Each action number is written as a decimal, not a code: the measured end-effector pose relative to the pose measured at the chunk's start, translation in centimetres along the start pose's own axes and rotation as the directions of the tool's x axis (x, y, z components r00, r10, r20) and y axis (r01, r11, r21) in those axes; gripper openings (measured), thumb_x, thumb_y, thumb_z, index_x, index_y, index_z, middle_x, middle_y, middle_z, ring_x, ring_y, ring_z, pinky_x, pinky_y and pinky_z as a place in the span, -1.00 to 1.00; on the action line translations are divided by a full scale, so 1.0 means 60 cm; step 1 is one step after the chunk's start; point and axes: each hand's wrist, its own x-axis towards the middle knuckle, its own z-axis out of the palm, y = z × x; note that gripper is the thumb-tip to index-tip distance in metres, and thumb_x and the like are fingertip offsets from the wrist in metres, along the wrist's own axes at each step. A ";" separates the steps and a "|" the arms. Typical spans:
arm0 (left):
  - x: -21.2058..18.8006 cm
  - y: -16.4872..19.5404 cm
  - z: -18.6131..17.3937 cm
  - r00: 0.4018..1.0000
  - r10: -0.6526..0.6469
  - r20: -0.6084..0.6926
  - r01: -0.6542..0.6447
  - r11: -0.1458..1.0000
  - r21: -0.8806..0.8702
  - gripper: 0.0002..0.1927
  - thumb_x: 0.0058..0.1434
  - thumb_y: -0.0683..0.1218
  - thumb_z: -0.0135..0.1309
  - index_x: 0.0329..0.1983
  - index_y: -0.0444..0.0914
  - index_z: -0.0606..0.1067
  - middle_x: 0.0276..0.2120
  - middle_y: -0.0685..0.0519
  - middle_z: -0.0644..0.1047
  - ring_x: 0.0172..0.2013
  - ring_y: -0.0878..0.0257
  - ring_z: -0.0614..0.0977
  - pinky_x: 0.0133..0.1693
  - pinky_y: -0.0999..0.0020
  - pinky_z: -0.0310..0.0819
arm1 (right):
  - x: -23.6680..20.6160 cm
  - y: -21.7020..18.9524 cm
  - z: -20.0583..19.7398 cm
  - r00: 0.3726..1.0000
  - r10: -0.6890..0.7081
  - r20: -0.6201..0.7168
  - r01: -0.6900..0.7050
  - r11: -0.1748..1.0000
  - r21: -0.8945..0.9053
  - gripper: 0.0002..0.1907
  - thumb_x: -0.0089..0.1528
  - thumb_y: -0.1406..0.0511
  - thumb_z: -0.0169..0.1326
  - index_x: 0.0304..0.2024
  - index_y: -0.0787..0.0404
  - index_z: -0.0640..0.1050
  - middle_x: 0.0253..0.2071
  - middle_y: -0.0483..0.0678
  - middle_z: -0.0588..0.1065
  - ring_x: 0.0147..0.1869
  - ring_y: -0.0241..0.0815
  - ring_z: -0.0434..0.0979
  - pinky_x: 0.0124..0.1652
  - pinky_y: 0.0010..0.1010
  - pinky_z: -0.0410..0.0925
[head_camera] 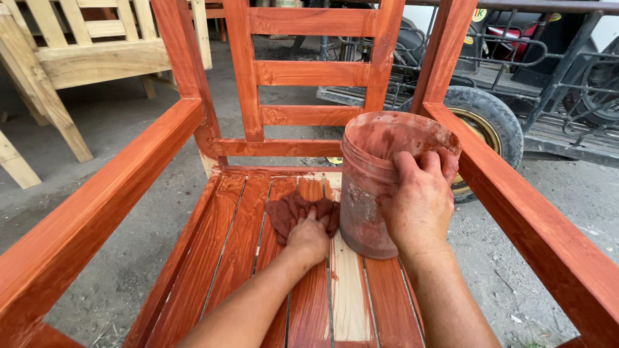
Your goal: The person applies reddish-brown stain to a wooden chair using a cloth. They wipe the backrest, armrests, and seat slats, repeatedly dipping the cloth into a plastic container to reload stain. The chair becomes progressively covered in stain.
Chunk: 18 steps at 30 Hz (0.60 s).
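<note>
left hand (pixel 308 237) pressing stained rag (pixel 298 212) on chair seat slats (pixel 240 245) | right hand (pixel 419 203) gripping rim of stain-smeared plastic bucket (pixel 369 193) | one slat (pixel 348 283) unstained

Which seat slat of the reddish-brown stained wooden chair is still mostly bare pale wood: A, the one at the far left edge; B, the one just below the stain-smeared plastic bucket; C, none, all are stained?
B: the pale unstained slat runs down the seat just below the stain-smeared plastic bucket held by the right hand, while the left hand presses a stained rag on stained slats beside it.
</note>
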 end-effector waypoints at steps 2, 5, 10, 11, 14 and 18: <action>-0.042 0.000 0.007 1.000 0.012 -0.012 -0.012 0.999 -0.034 -0.40 0.27 -0.19 -0.13 0.43 -0.11 0.29 0.50 -0.19 0.05 0.40 -0.24 0.21 0.41 0.02 0.04 | 0.001 0.000 -0.001 1.000 -0.004 0.008 0.004 1.000 0.006 -0.41 -0.19 0.41 0.40 -0.09 0.09 0.58 0.07 0.08 0.41 0.39 0.25 0.22 0.08 0.05 0.39; -0.099 -0.004 0.025 0.998 0.064 0.002 -0.064 0.998 -0.029 -0.37 0.22 -0.23 -0.10 0.42 -0.15 0.29 0.49 -0.24 0.01 0.41 -0.27 0.17 0.40 0.03 0.02 | 0.004 0.001 -0.001 0.999 0.022 0.045 -0.023 1.000 0.012 -0.43 -0.16 0.40 0.40 -0.08 0.09 0.57 0.07 0.07 0.41 0.33 0.22 0.28 0.07 0.04 0.40; -0.212 -0.021 0.050 0.984 0.142 0.107 -0.133 0.987 -0.088 -0.33 0.18 -0.27 -0.13 0.41 -0.14 0.32 0.51 -0.20 0.04 0.41 -0.19 0.23 0.41 0.06 0.06 | 0.006 0.003 0.001 1.000 -0.001 0.011 0.001 1.000 -0.001 -0.43 -0.17 0.41 0.39 -0.10 0.08 0.58 0.04 0.06 0.41 0.30 0.23 0.31 0.02 0.04 0.41; -0.229 -0.021 0.050 0.980 0.145 0.138 -0.131 0.985 -0.110 -0.33 0.18 -0.26 -0.13 0.41 -0.11 0.34 0.52 -0.18 0.04 0.41 -0.18 0.24 0.41 0.08 0.08 | 0.006 0.003 0.002 1.000 0.008 0.016 -0.008 1.000 0.004 -0.43 -0.17 0.41 0.39 -0.09 0.07 0.58 0.04 0.05 0.41 0.29 0.22 0.32 0.03 0.04 0.41; -0.272 -0.021 0.045 0.902 0.212 0.376 -0.175 0.976 -0.131 -0.36 0.31 0.08 0.10 0.43 -0.11 0.29 0.52 -0.28 -0.13 0.49 -0.18 0.02 0.47 0.01 -0.14 | 0.006 0.004 0.002 0.999 0.017 0.029 -0.017 1.000 0.015 -0.44 -0.16 0.41 0.38 -0.08 0.06 0.58 0.04 0.04 0.42 0.29 0.21 0.34 0.03 0.03 0.41; -0.275 -0.015 0.025 0.890 0.217 0.400 -0.196 0.976 -0.092 -0.38 0.30 0.07 0.04 0.45 0.04 0.30 0.56 -0.11 -0.13 0.53 -0.13 -0.08 0.35 -0.43 -0.42 | 0.007 0.004 0.000 0.998 0.028 0.050 -0.028 1.000 0.012 -0.42 -0.19 0.40 0.40 -0.10 0.06 0.58 0.03 0.03 0.42 0.28 0.20 0.33 0.03 0.05 0.41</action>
